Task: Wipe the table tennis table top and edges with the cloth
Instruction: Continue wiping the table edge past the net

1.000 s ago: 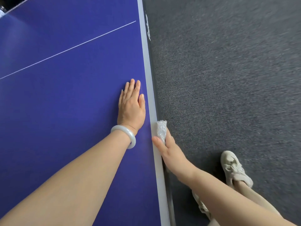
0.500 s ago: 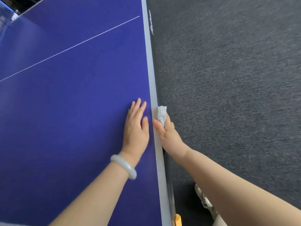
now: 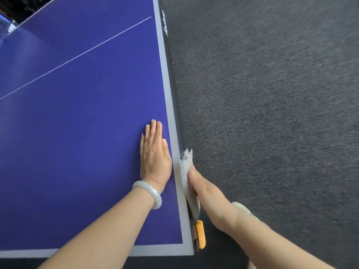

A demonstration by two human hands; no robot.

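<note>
Two hands: left (image 3: 155, 158) flat on table (image 3: 77, 133), right (image 3: 202, 184) apparently around cloth (image 3: 184, 167).

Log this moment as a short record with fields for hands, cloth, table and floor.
left hand: flat on the blue table top beside its right border; pale bangle on the wrist
right hand: holds the cloth against the table's side edge
cloth: pale, crumpled
table corner: orange fitting below it
floor: grey carpet
</note>
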